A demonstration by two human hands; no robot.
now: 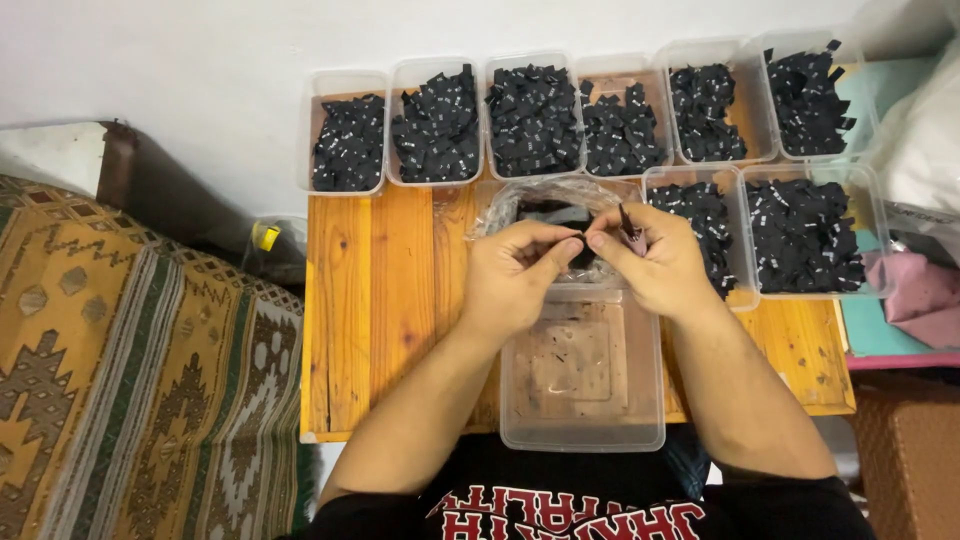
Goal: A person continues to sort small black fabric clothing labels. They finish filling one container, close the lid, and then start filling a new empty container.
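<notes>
At the centre of the frame, over the wooden surface (380,300), both hands meet above an empty clear tub (583,400). The left hand (515,275) pinches thumb to finger against the right hand (655,265), which grips a small dark folded label (630,232) sticking up between its fingers. Doing this well looks like a matter of fingertip pinching, one piece at a time. Tubs of black labels (535,120) line the upper edge.
</notes>
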